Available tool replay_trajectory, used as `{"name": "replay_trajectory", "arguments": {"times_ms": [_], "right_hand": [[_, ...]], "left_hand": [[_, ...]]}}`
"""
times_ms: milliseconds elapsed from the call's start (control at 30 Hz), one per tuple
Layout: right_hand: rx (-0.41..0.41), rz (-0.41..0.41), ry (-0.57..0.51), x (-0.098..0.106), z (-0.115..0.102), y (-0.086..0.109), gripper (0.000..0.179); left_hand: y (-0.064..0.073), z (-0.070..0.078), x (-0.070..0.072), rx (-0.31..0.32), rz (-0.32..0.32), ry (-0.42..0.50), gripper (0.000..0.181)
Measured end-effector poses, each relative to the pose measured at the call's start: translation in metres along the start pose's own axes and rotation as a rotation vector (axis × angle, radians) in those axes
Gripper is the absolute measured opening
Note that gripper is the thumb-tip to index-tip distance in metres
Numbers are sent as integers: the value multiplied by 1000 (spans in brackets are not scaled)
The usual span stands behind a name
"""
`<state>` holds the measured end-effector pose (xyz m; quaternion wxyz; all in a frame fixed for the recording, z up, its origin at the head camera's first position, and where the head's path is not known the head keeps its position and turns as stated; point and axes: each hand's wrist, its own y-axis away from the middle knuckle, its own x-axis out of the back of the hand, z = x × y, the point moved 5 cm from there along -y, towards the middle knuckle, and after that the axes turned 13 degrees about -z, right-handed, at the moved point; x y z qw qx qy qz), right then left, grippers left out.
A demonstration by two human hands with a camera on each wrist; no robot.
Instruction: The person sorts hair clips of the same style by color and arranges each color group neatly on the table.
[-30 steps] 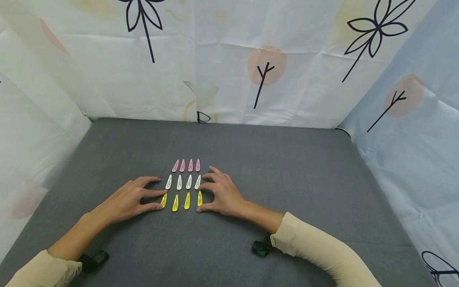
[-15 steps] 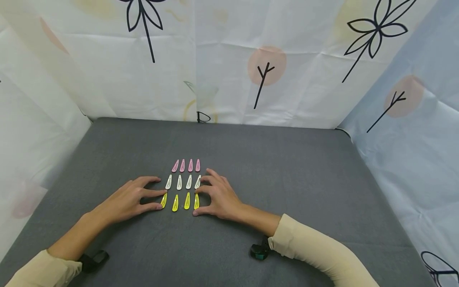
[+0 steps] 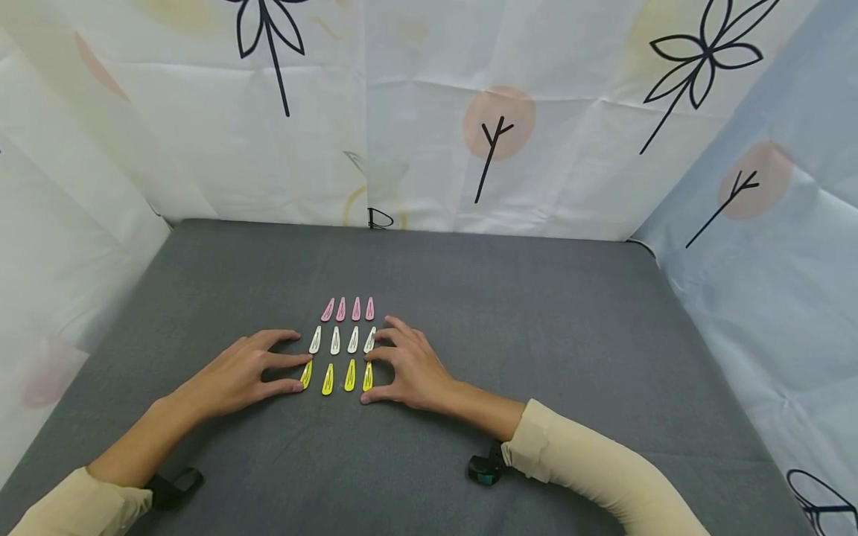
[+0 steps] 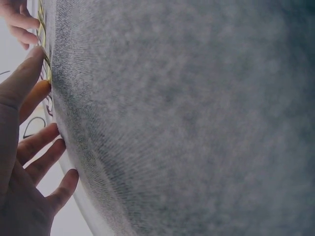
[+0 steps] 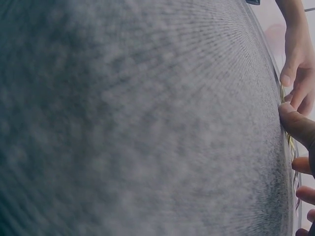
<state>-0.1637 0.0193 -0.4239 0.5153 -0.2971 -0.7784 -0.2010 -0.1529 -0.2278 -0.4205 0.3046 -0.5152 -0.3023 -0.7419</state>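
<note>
Snap hair clips lie on the grey cloth in three rows: pink clips (image 3: 341, 309) at the back, white clips (image 3: 335, 341) in the middle, yellow at the front. My left hand (image 3: 258, 365) pinches the leftmost yellow hair clip (image 3: 306, 375) end to end between thumb and index finger. At the row's other end, my right hand (image 3: 409, 365) does the same with the rightmost yellow hair clip (image 3: 368, 377), its index finger close to a white clip (image 3: 369, 340). Two yellow clips (image 3: 350, 375) lie between the hands. Both wrist views show the clips only edge-on beside the fingers.
Grey cloth covers the table (image 3: 536, 320). A patterned white curtain (image 3: 415, 149) stands behind it, with more curtain along both sides. A dark device (image 3: 485, 469) sits at the right wrist and another dark device (image 3: 176, 487) at the left.
My right hand has shifted slightly left and toward me, carrying the rightmost yellow hair clip closer to its neighbours. It has stayed still since the middle frame. The left hand has not moved.
</note>
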Motion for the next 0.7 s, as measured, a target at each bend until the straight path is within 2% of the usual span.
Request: {"name": "replay_trajectory", "arguments": {"times_ms": [400, 567, 700], "right_hand": [[13, 5, -3, 5, 2, 4, 60], [4, 31, 15, 21, 15, 11, 61], [-41, 69, 85, 44, 38, 21, 60]], "left_hand": [[0, -2, -1, 13, -14, 19, 49], [0, -2, 1, 7, 10, 70, 47], [-1, -6, 10, 29, 28, 110, 46]]}}
